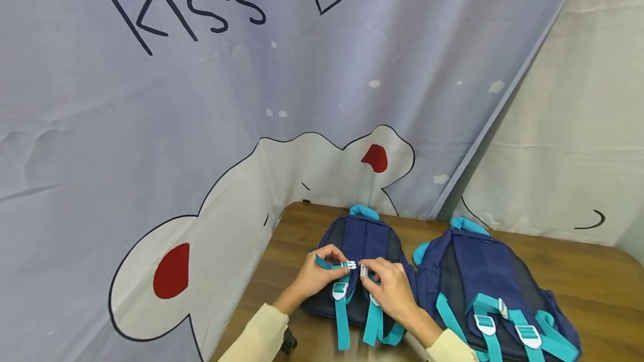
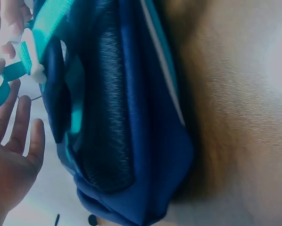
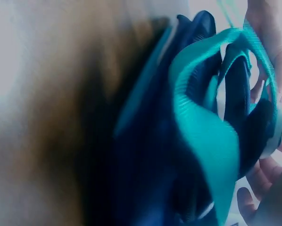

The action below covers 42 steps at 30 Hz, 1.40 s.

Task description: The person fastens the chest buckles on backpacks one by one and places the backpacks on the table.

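Observation:
A small navy backpack [image 1: 362, 239] with teal straps lies on the table, its strap side up. My left hand [image 1: 314, 275] pinches the white pronged half of a strap buckle [image 1: 349, 265] between thumb and fingers. Facing it across a narrow gap, the white socket half [image 1: 364, 271] is held in my right hand [image 1: 391, 286]. The two buckle halves are apart. White strap adjusters [image 1: 340, 289] sit below them on the teal webbing. In the right wrist view a teal strap [image 3: 204, 136] loops in front of the backpack and partly hides the right fingers.
A larger navy backpack [image 1: 485, 267] with teal straps lies close on the right; its white chest buckle [image 1: 502, 308] sits on its strap. Both are on a brown wooden table [image 1: 287, 239]. A printed curtain [image 1: 226, 99] hangs behind. A small black object [image 1: 288, 342] is beside the left sleeve.

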Motion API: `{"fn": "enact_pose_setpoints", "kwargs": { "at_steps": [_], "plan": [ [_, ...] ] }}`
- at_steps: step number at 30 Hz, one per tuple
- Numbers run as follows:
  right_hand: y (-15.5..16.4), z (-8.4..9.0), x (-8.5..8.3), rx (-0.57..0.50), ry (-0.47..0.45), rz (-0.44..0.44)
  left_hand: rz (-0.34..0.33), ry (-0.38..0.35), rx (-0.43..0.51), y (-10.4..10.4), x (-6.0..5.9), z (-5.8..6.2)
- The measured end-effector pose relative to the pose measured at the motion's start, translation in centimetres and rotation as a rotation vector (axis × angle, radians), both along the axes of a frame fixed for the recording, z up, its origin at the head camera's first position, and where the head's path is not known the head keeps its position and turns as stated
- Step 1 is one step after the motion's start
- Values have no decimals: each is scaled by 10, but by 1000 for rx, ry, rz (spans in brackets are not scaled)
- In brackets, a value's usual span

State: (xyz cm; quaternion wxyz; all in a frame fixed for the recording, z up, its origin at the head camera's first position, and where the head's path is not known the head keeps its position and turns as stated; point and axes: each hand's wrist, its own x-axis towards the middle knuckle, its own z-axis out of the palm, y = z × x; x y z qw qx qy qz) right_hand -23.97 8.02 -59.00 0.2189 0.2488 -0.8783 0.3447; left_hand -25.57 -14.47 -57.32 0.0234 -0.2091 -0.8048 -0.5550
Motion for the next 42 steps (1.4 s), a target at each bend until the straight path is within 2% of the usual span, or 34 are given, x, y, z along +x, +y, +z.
{"fn": "enact_pose_setpoints", "kwargs": {
  "at_steps": [4,9,16,25,28,34,38,42],
  "plan": [
    [2,11,-3,30,-6,-5,8,-17,-4,1,-1,6],
    [4,16,-3,106,-72,-2,-27,-48,-18,1,0,4],
    [4,19,-1,180,-142,25,-50,-32,4,3,5,4],
    [2,21,0,229,-197,29,-46,-10,-45,9,6,7],
    [2,23,1,237,-221,39,-43,-5,-69,9,8,6],
    [3,28,-2,181,-310,67,-9,28,-129,6,9,-7],
    [5,30,-4,170,-267,96,1,53,-131,6,7,-10],
    [5,28,-5,174,-238,94,-16,68,-155,6,6,-9]
  ]
}}
